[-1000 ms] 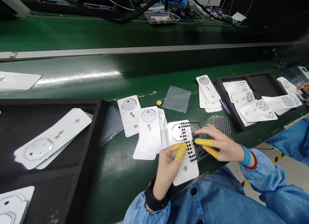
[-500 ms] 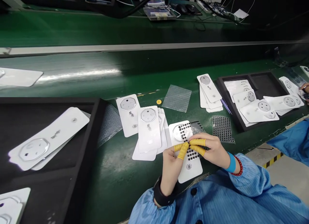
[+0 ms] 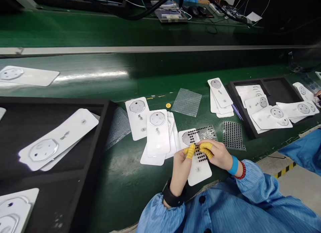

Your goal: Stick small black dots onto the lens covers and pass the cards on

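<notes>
My left hand (image 3: 184,159) and my right hand (image 3: 217,153), both with yellow finger covers, meet with pinched fingers over a clear sheet of black dots (image 3: 208,132). The left fingers are closed on something too small to make out. My right fingers are curled at the sheet; what they pinch is hidden. Beneath the sheet lies a white card (image 3: 200,174) with an octagonal print at its far end. A second sheet of black dots (image 3: 233,136) lies flat to the right. Several white cards (image 3: 157,134) overlap to the left.
A black tray (image 3: 85,159) with cards is at the left, another black tray (image 3: 247,121) at the right. Bubble wrap (image 3: 187,102), a yellow disc (image 3: 168,105) and a card stack (image 3: 222,99) lie beyond my hands. Other people's hands show at the back and far right.
The view has shifted, so things sit slightly further right. My right hand's fingers have curled more, and more of the dotted sheet shows behind them.
</notes>
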Tool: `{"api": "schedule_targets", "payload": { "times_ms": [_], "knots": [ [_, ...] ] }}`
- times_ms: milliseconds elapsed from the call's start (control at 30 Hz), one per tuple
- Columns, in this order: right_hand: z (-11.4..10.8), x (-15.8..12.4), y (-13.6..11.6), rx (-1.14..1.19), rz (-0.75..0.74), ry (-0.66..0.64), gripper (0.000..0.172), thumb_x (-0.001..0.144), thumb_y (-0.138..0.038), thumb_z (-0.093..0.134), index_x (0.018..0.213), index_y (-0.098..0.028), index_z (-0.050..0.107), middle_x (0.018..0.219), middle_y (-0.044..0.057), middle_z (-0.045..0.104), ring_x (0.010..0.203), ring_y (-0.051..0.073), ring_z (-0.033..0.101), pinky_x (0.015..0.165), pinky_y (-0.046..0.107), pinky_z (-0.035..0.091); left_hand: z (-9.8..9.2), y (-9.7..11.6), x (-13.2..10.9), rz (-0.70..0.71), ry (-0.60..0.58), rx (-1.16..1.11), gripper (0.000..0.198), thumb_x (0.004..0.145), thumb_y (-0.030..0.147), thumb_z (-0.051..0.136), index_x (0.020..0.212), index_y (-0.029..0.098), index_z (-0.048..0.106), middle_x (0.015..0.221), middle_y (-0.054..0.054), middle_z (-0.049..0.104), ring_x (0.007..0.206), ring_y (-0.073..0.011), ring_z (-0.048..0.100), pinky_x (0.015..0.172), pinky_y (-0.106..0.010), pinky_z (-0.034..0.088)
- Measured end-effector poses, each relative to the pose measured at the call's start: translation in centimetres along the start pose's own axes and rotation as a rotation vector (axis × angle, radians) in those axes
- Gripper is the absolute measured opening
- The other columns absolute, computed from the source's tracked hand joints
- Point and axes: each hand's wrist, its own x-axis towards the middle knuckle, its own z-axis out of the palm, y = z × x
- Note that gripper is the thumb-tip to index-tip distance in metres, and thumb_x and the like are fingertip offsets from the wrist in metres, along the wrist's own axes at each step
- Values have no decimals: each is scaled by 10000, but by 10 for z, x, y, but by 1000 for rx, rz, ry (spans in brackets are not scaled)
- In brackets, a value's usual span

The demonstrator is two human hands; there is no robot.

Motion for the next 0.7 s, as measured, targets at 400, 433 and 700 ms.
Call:
{"api": "schedule_targets", "payload": {
  "times_ms": [400,433,700],
  "knots": [
    [-30,32,-34,254,213,266,70,916,-218,654,920,-255,713,1039,46,720,972,192,681,858,386,587,-25,20,-63,200,75,255,918,928,356,581,1587,214,-43,1168,-122,736,863,-258,756,688,-345,618],
    [-29,36,-45,257,164,286,87,898,-198,673,915,-269,720,1048,43,708,1000,204,656,892,415,562,-20,23,-65,225,37,287,878,938,350,563,1588,217,-12,1192,-125,727,929,-262,750,725,-345,617],
    [-12,42,-78,341,147,311,62,882,-225,694,864,-277,722,1286,60,560,1086,255,598,928,472,514,-1,38,-71,557,50,630,603,942,296,487,1503,176,300,1016,-158,774,726,-298,769,534,-350,605]
  ]
}}
